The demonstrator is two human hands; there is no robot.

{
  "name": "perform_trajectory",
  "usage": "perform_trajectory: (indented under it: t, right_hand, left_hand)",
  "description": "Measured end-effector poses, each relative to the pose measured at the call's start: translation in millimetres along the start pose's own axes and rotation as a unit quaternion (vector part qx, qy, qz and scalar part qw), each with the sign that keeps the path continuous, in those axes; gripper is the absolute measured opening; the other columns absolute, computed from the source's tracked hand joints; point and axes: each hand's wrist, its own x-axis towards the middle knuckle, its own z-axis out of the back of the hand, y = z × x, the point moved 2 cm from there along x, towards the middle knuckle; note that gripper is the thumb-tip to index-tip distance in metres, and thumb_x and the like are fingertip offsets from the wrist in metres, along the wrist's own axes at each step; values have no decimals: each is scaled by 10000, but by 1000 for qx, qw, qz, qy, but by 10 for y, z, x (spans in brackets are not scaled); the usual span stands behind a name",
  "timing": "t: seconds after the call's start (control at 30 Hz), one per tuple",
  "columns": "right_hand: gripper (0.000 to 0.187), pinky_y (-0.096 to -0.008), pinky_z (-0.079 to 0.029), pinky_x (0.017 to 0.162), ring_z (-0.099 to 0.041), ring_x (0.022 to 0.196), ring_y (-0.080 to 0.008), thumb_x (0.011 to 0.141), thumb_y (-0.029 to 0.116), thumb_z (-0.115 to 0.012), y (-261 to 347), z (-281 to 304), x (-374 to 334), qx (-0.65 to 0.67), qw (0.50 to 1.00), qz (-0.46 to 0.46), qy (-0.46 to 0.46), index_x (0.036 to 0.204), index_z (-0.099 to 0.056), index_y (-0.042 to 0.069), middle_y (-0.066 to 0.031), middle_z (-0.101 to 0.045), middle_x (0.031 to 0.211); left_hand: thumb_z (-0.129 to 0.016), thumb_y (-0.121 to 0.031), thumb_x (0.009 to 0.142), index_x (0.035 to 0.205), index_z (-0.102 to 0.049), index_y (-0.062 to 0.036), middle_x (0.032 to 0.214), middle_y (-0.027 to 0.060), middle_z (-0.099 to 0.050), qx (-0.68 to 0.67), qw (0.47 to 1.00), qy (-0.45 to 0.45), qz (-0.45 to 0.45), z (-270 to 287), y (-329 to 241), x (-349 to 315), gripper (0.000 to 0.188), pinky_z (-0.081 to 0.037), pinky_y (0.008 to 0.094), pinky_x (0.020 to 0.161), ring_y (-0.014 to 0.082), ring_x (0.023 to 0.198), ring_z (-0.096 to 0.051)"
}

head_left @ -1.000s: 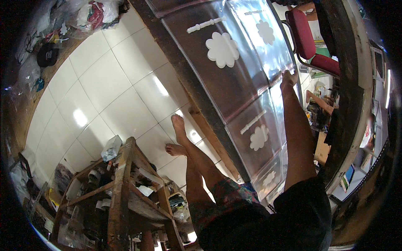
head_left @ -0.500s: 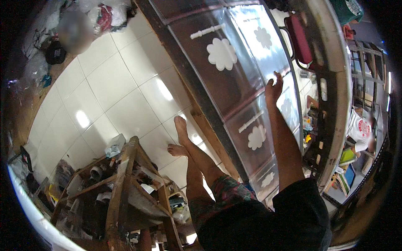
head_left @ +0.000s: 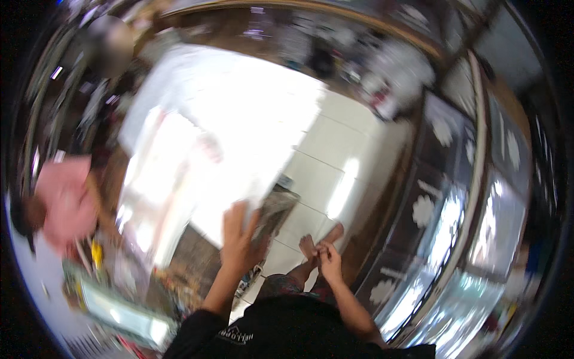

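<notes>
My left hand reaches up beside the edge of a large bright white sheet, its fingers stretched out and slightly apart. Whether the fingertips touch the sheet cannot be told through the blur and glare. The sheet lies over a worn wooden table. In front of my body, above my feet, my right hand has thumb and fingers drawn together in a pinch. Anything between them is too small to see. To its right are dark glossy panels with a white flower-shaped cutout, apart from the hand.
At the left another person in a pink top stands by the table. White floor tiles run between the table and the panels. Clear plastic bags are heaped at the far side. A long rail borders more panels at right.
The view has swung left, bringing the white sheet and the person in pink into sight. My right hand has come back from over the panels; my left hand has entered view.
</notes>
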Motion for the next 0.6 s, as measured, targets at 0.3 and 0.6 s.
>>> perform_trajectory:
  t: [0.3, 0.6]
  right_hand:
    - [235, -326, -592, 740, -683, 829, -205, 1014, 48, -516, 600, 353, 352, 60, 986, -112, 106, 1243, -556, 16, -116, -646, 1019]
    - [282, -356, -568, 794, -688, 856, -226, 986, 123, -574, 1231, 586, 859, 87, 987, -110, 76, 1258, -536, 57, -101, -647, 1074]
  left_hand:
    - [-714, -192, 830, 1360, -544, -69, 1504, 220, -422, -79, 991, -104, -28, 65, 73, -105, 570, -251, 548, 1201, 388, 1426, -366]
    - [-706, -143, 835, 1297, -571, -11, 1431, 221, -475, -153, 956, -231, 93, 487, 3, -993, 499, -315, 524, 1162, 403, 1385, -406]
